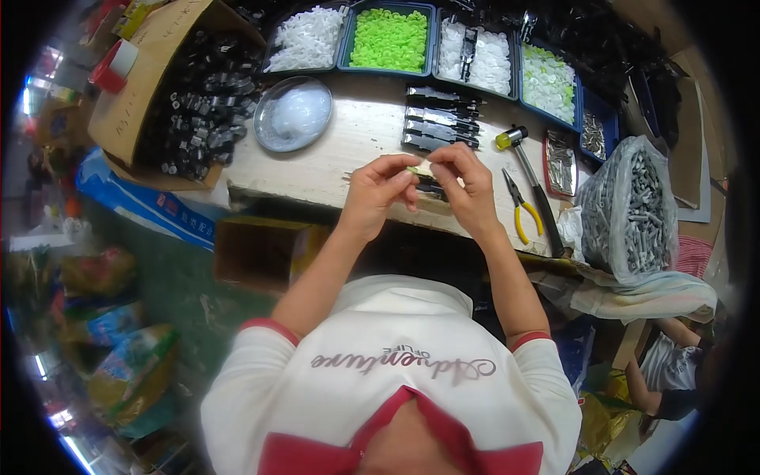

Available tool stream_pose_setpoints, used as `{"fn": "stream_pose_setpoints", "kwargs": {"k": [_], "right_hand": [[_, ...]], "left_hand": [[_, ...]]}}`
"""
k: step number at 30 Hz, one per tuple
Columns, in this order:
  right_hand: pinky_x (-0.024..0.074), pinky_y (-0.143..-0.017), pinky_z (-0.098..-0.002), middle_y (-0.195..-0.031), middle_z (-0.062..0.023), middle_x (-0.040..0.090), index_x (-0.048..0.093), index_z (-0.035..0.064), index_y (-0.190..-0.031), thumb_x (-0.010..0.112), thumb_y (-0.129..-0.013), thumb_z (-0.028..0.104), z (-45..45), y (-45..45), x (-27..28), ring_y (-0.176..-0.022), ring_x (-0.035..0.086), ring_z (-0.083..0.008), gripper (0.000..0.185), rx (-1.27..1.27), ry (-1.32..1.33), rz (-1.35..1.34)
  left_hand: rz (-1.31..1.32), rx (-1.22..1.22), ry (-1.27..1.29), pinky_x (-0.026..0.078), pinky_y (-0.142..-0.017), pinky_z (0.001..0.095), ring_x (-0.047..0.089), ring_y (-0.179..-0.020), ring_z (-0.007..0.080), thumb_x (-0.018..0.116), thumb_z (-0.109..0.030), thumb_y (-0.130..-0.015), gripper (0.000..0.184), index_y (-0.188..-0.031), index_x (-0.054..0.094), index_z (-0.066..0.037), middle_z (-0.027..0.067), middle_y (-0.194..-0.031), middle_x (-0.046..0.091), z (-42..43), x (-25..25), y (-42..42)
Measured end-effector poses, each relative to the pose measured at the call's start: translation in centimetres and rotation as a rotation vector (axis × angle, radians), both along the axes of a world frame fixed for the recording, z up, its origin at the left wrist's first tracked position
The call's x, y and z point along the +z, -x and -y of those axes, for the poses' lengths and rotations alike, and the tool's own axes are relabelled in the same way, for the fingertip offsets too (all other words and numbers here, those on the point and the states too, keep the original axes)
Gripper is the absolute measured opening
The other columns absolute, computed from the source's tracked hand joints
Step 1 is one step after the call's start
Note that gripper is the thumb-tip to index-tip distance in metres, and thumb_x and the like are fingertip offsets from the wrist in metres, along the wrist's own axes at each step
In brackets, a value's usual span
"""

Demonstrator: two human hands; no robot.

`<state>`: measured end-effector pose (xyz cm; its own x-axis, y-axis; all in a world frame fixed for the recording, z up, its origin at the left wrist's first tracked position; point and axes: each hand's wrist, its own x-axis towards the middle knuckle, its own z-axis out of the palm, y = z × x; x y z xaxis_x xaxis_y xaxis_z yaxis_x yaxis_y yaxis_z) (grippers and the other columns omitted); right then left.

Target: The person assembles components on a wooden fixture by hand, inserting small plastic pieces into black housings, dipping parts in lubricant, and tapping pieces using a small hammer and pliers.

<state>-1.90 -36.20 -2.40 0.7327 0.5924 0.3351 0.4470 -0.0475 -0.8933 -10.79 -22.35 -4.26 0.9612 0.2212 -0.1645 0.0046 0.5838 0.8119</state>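
Observation:
My left hand (pixel 375 196) and my right hand (pixel 469 190) meet above the table's front edge, fingertips pinched close together. A small light-green plastic piece (pixel 413 170) sits at my left fingertips. Beside it a small whitish piece (pixel 425 168) shows at my right fingertips; whether the two are joined, I cannot tell. Under the hands lies a dark part (pixel 428 187), mostly hidden. Just beyond them, several black-and-silver rectangular parts (pixel 440 119) are laid in a row on the table.
Bins of white pieces (pixel 307 38) and green pieces (pixel 390 39) line the back. Left are a carton of black parts (pixel 207 103) and a round dish (pixel 293 114). Right lie pliers (pixel 522 207), a hammer (pixel 532 178) and a bag of grey parts (pixel 633 210). Another person (pixel 669 368) is lower right.

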Motion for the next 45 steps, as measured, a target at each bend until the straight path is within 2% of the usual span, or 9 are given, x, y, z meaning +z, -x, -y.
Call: {"fn": "stream_pose_setpoints", "kwargs": {"k": [6, 14, 19, 25, 29, 32, 34, 38, 45], "right_hand": [[0.0400, -0.061, -0.0234, -0.079, -0.0045, 0.053, 0.056, 0.0010, -0.087, 0.057, -0.082, 0.002, -0.8, 0.9, -0.6, -0.068, 0.050, -0.0121, 0.006, 0.018, 0.027, -0.044], [0.0374, -0.068, -0.0301, -0.078, -0.0071, 0.054, 0.054, 0.0026, -0.083, 0.059, -0.078, 0.003, -2.0, 0.5, -1.1, -0.072, 0.051, -0.0215, 0.007, -0.036, 0.038, 0.297], [0.0319, -0.069, -0.0325, -0.075, -0.0049, 0.051, 0.054, 0.0057, -0.081, 0.060, -0.076, 0.005, -0.9, -0.6, -2.2, -0.074, 0.048, -0.0217, 0.008, -0.021, 0.236, 0.374], [0.0279, -0.072, -0.0352, -0.077, -0.0038, 0.048, 0.053, 0.0084, -0.081, 0.061, -0.074, 0.005, -1.8, -0.1, -3.3, -0.080, 0.045, -0.0218, 0.011, 0.022, 0.367, 0.517], [0.0281, -0.073, -0.0368, -0.079, -0.0039, 0.049, 0.052, 0.0087, -0.082, 0.061, -0.073, 0.003, -2.4, 0.1, -3.8, -0.082, 0.045, -0.0222, 0.014, 0.037, 0.430, 0.584], [0.0285, -0.073, -0.0373, -0.079, -0.0041, 0.049, 0.052, 0.0087, -0.083, 0.061, -0.072, 0.002, -2.4, 0.1, -3.9, -0.082, 0.045, -0.0227, 0.016, 0.032, 0.465, 0.644], [0.0285, -0.073, -0.0373, -0.079, -0.0041, 0.049, 0.052, 0.0087, -0.083, 0.061, -0.072, 0.002, -2.3, 0.1, -3.8, -0.082, 0.045, -0.0227, 0.016, 0.036, 0.453, 0.626], [0.0288, -0.073, -0.0369, -0.079, -0.0041, 0.049, 0.053, 0.0087, -0.083, 0.061, -0.072, 0.002, -2.2, 0.1, -3.8, -0.082, 0.045, -0.0226, 0.015, 0.023, 0.417, 0.590], [0.0286, -0.074, -0.0360, -0.080, -0.0036, 0.051, 0.055, 0.0096, -0.086, 0.062, -0.072, 0.002, -1.6, -0.3, -3.9, -0.083, 0.047, -0.0214, 0.017, 0.029, 0.417, 0.578]], "left_hand": [[0.050, 0.051, 0.039, 0.050, -0.053, 0.0240, 0.057, -0.063, 0.0095, 0.056, -0.004, -0.085, 0.022, -0.107, 0.058, 0.001, 0.0062, -0.080, 0.060, 0.1, -0.6, 0.3], [0.052, 0.114, -0.106, 0.046, -0.050, 0.0209, 0.055, -0.058, 0.0085, 0.057, -0.005, -0.085, 0.021, -0.105, 0.060, 0.002, 0.0049, -0.078, 0.059, 0.2, 0.0, 0.0], [-0.016, 0.165, -0.511, 0.038, -0.047, 0.0177, 0.049, -0.054, 0.0052, 0.060, -0.007, -0.084, 0.018, -0.099, 0.062, 0.002, 0.0000, -0.075, 0.052, -2.4, 0.4, -0.2], [-0.100, 0.061, -0.706, 0.039, -0.052, 0.0210, 0.048, -0.059, 0.0074, 0.062, -0.004, -0.079, 0.011, -0.088, 0.066, 0.001, 0.0024, -0.072, 0.052, -3.5, -1.7, -0.8], [-0.093, 0.002, -0.880, 0.038, -0.048, 0.0181, 0.045, -0.055, 0.0044, 0.060, -0.003, -0.082, 0.014, -0.094, 0.066, -0.001, -0.0016, -0.073, 0.047, -3.6, -2.4, -1.0], [-0.090, -0.013, -0.899, 0.038, -0.048, 0.0199, 0.046, -0.055, 0.0070, 0.061, -0.001, -0.079, 0.015, -0.093, 0.066, -0.002, 0.0000, -0.072, 0.048, -3.8, -2.5, -1.2], [0.025, -0.014, -1.101, 0.040, -0.050, 0.0222, 0.048, -0.057, 0.0091, 0.063, 0.001, -0.076, 0.017, -0.092, 0.066, -0.002, 0.0020, -0.071, 0.049, -3.9, -2.6, -1.4], [-0.039, -0.093, -1.139, 0.043, -0.054, 0.0245, 0.049, -0.060, 0.0107, 0.065, 0.001, -0.073, 0.018, -0.090, 0.066, -0.003, 0.0035, -0.070, 0.049, -4.0, -1.5, -1.9], [-0.121, -0.240, -1.406, 0.046, -0.061, 0.0332, 0.059, -0.067, 0.0235, 0.070, -0.004, -0.066, 0.017, -0.080, 0.064, 0.000, 0.0112, -0.072, 0.059, -3.7, -0.3, -3.2]]}}
